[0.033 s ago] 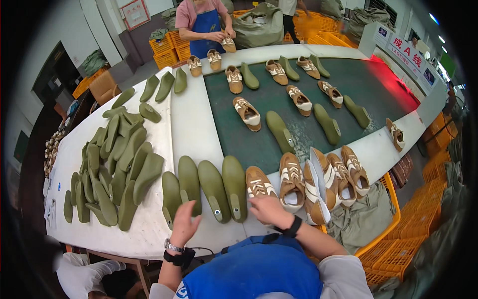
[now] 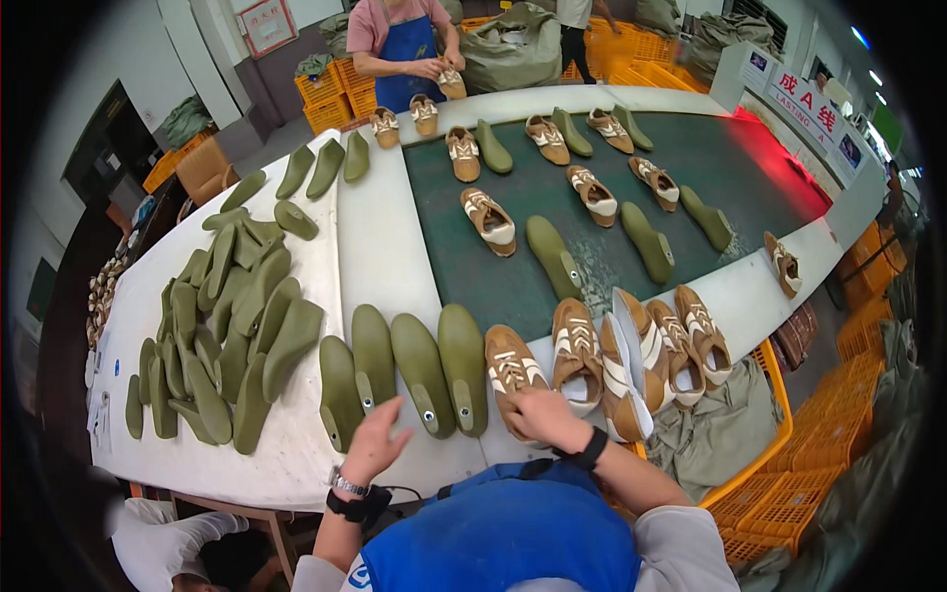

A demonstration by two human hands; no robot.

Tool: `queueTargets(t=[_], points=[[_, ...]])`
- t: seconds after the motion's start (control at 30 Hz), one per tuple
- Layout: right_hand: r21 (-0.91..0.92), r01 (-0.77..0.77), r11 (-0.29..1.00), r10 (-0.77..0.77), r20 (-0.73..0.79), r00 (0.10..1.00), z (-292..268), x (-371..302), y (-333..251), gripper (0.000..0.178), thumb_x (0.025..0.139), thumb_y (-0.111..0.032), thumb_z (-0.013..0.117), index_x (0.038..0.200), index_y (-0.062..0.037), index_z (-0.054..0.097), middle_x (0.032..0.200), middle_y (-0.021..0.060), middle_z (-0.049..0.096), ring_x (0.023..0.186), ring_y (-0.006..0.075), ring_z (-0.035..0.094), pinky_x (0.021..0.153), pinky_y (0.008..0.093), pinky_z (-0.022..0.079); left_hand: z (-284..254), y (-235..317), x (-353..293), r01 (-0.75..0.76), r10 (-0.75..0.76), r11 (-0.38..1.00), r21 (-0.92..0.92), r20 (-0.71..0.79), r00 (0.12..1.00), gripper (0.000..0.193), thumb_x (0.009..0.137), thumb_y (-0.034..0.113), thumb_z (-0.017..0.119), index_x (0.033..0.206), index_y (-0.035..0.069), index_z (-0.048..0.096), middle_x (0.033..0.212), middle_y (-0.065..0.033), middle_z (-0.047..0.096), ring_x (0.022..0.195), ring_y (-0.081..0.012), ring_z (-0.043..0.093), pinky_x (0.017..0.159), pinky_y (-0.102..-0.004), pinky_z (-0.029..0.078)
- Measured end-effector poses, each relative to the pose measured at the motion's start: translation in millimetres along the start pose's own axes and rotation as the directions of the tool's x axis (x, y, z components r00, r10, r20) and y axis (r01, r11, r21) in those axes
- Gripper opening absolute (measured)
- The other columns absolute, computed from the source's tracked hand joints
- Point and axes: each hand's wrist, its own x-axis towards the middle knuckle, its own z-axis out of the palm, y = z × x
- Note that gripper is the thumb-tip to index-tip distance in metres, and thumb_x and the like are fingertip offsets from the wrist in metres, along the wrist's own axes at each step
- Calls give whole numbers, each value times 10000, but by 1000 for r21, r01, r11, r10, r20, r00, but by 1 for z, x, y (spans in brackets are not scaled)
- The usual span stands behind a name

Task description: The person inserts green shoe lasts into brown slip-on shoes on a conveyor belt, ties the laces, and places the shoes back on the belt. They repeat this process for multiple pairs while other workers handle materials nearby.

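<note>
My left hand [image 2: 376, 441] hovers at the heel ends of a row of green shoe lasts [image 2: 419, 370], fingers apart and nothing in them. Under my right hand [image 2: 548, 418] is the leftmost brown sneaker [image 2: 511, 361] of the near row, with white stripes and laces. The fingers bend over its heel end and grip there; the hand hides the shoe's opening. Just right of it stands another brown sneaker [image 2: 577, 345]. A white-soled sneaker [image 2: 620, 380] lies on its side beyond that, with more sneakers [image 2: 702, 335] alongside.
A heap of green lasts [image 2: 227, 326] covers the table's left part. Sneakers and lasts stand on the dark green belt [image 2: 552, 212]. An orange crate [image 2: 779, 390] with grey-green cloth is at right. Across the table, a person in a blue apron [image 2: 409, 54] handles a shoe.
My right hand has shifted a little right and its fingers have come over the sneaker's heel end. The left hand has moved slightly right, near the lasts.
</note>
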Motion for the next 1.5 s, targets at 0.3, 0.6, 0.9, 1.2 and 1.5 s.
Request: queueTargets(t=[0.3,0.6,0.9,1.2,1.5], points=[[-51,-17,999,29,258,966,11,-46,13,278,818,-383,611,936,-149,703,821,143,668,812,334,625,722,443,490,59,67,83,-277,274,958,-66,487,829,606,835,297,637,1324,32,397,1110,-218,597,923,-367,615,791,-427,493],[98,102,990,-99,-32,995,-13,-35,-11,278,832,-345,628,929,-88,673,778,142,648,770,286,626,687,391,490,99,76,98,-149,102,943,299,165,981,400,798,286,620,1048,-19,556,831,-182,626,728,-352,629,629,-431,515],[654,-53,754,224,-181,957,-48,-38,-42,386,830,-136,655,1200,-70,565,646,121,622,532,205,596,524,283,452,45,120,60,-354,363,932,83,-202,910,123,845,133,594,862,14,568,710,-137,588,612,-313,601,520,-385,486],[573,-32,819,144,-152,978,-75,-42,-67,223,816,-172,669,1001,-81,584,499,59,520,405,184,487,432,304,364,30,138,41,-408,412,910,72,-251,876,212,835,78,594,1022,-17,562,779,-150,619,646,-305,619,545,-370,492],[543,13,840,56,-111,992,-71,-47,-55,173,797,-199,688,803,-95,550,475,41,482,407,172,477,424,304,352,25,127,47,-191,178,978,-81,-147,973,311,847,76,571,1155,63,531,816,-157,628,688,-304,633,534,-364,495]])
